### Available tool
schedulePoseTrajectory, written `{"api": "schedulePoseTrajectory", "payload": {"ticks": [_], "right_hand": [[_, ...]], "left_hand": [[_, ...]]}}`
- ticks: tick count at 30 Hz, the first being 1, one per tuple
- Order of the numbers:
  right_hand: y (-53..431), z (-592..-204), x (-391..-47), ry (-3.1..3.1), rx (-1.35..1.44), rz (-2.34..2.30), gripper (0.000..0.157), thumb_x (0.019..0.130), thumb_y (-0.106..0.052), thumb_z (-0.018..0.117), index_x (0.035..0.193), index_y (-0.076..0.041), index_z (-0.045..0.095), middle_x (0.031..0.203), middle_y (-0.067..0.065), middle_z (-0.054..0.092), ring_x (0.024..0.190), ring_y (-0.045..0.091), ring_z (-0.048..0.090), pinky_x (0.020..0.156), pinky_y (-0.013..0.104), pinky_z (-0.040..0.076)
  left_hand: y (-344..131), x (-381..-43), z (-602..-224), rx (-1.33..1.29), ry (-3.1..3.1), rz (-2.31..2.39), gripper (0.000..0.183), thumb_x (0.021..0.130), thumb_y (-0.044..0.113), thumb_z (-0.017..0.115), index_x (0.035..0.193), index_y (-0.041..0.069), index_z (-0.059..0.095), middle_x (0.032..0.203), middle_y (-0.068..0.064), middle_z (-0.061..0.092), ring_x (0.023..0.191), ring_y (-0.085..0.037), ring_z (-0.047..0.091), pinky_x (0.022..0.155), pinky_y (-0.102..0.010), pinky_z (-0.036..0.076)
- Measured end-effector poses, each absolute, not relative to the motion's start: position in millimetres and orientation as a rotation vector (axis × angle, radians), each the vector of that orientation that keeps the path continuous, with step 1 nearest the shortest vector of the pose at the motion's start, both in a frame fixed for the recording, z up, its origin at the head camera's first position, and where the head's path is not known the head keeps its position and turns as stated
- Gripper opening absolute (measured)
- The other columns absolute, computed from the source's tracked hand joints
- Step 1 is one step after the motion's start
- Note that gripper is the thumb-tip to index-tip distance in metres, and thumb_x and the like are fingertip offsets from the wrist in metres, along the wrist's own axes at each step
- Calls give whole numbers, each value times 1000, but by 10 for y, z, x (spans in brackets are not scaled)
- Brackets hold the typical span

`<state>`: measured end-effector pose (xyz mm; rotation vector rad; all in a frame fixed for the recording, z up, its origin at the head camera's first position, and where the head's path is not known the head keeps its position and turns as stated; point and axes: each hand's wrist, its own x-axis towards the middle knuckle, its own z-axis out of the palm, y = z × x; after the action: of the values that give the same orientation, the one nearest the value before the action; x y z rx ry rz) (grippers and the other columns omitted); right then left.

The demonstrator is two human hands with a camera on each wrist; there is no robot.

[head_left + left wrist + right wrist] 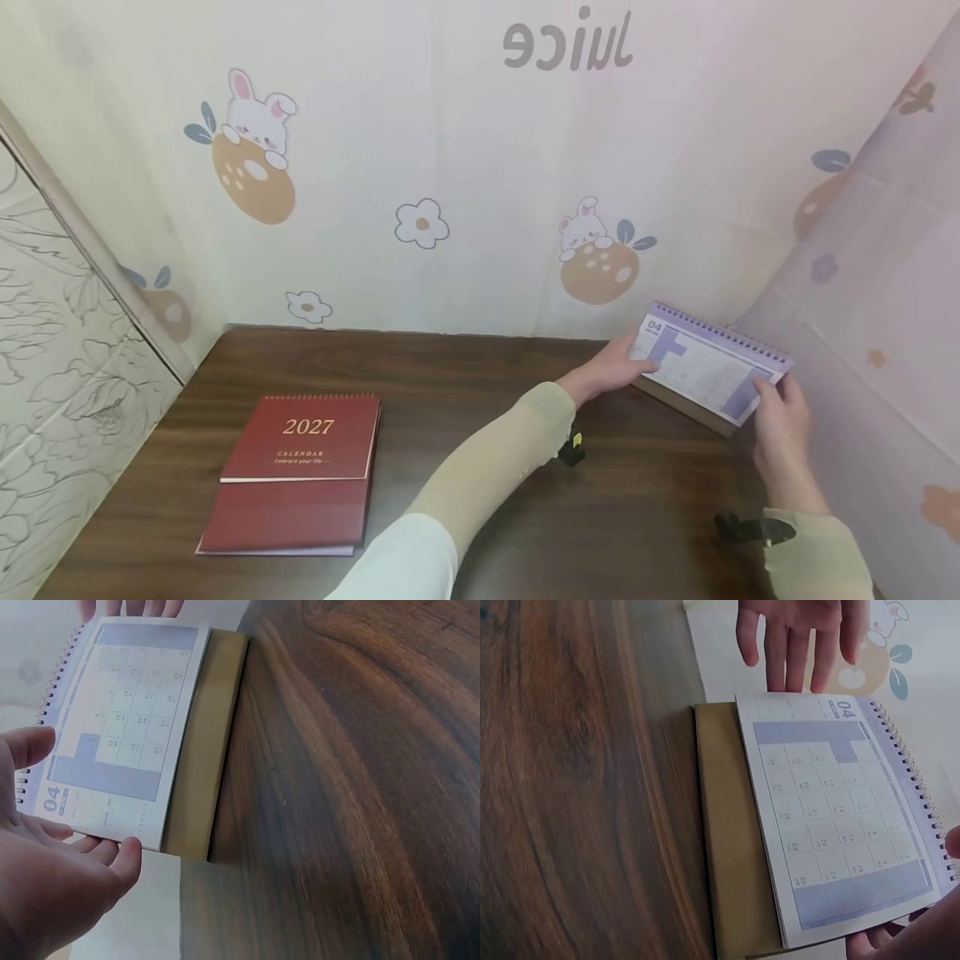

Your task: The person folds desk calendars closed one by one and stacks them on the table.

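Note:
A spiral-bound desk calendar (693, 362) with white and purple pages, opened to month 04, leans back on a brown stand at the table's far right. My left hand (609, 367) is at its left edge, the fairly straight fingertips (817, 679) touching that side while the thumb lies in front of the page. At the opposite edge is my right hand (783, 417), thumb towards the front and fingertips (135, 606) along the side. Its palm is mostly out of sight. The stand's tan base (199, 750) shows below the pages.
A red 2027 calendar (300, 475) lies on the left of the dark wooden table (480, 383). Behind rises a curtain (480, 275) printed with rabbits, fruit and flowers. Another curtain side (885, 358) stands close to the right hand.

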<state>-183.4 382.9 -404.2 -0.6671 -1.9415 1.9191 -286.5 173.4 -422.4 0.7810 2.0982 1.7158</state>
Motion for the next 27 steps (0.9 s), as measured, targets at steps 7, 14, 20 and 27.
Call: {"api": "schedulePoseTrajectory", "payload": {"ticks": [7,14,20,27], "right_hand": [[3876,-4011,-1818,-1892,-670,1976,57,104,-25,50,157,-22,28,162,-8,21,144,1,14,114,18,8],[3858,-3980,-1747,-1907,-736,1970,60,104,-26,49,157,-20,22,163,-4,15,146,6,11,116,23,10],[3844,-3999,-1751,-1854,-816,1982,60,103,-29,51,156,-18,26,163,-4,17,145,9,19,116,25,15],[3876,-4018,-1753,-1843,-822,1990,59,104,-32,51,156,-18,28,163,-4,19,144,10,23,117,26,16]], "left_hand": [[1694,-2839,-4139,831,2078,1686,57,100,11,60,152,20,40,142,1,56,127,-11,53,101,-22,40],[1677,-2833,-4069,733,2198,1653,51,99,20,61,148,21,46,127,4,57,110,-5,54,94,-21,42],[1708,-2920,-4006,763,2071,1774,45,101,19,57,145,17,47,118,-1,65,102,-17,65,85,-24,51],[1742,-2918,-3947,696,2075,1760,46,101,23,59,146,23,49,116,5,67,99,-10,65,84,-23,49]]}}
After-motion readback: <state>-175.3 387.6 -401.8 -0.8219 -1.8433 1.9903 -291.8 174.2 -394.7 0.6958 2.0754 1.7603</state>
